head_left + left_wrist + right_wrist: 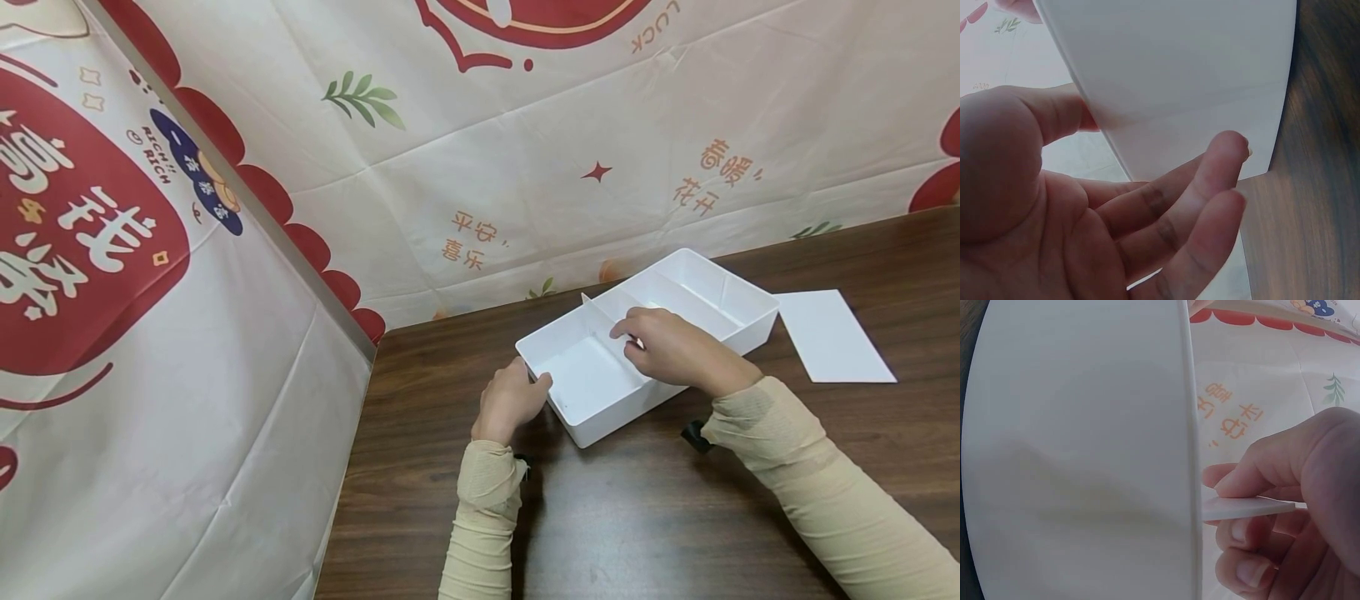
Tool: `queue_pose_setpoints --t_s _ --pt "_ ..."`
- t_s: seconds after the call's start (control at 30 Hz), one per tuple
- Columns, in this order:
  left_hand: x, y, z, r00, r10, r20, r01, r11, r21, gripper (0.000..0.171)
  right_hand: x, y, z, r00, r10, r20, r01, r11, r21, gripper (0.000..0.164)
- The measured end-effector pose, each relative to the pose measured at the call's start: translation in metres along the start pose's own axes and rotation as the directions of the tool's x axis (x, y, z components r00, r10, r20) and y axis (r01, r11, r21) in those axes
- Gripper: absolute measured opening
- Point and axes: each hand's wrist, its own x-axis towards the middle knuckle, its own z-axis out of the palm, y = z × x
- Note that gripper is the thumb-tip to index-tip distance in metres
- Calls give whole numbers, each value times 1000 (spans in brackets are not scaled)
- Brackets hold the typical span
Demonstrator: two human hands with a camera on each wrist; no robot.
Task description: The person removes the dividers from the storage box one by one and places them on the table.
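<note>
A white rectangular box with inner dividers sits at an angle on the table. At its near left end, my left hand grips the rim, thumb over the edge and fingers along the outer wall. Reaching over the front wall, my right hand pinches the top edge of a thin white divider panel between thumb and fingers. That panel crosses the box beside the left compartment, its far corner poking above the back rim. The right hand covers part of the middle of the box.
To the right of the box, a loose white panel lies flat on the dark wooden table. A printed cloth backdrop rises behind the table, and another cloth hangs along its left side.
</note>
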Motion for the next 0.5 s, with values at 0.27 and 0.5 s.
queue_pose_setpoints --t_s 0.27,0.5 --pt "0 0 0 1000 1 2 -1 1000 -2 44 -1 0 -1 1000 -12 -20 13 1000 5 23" --pt "0 0 0 1000 7 -5 -7 1000 4 44 -1 -2 -3 1000 -3 -27 4 1000 12 25"
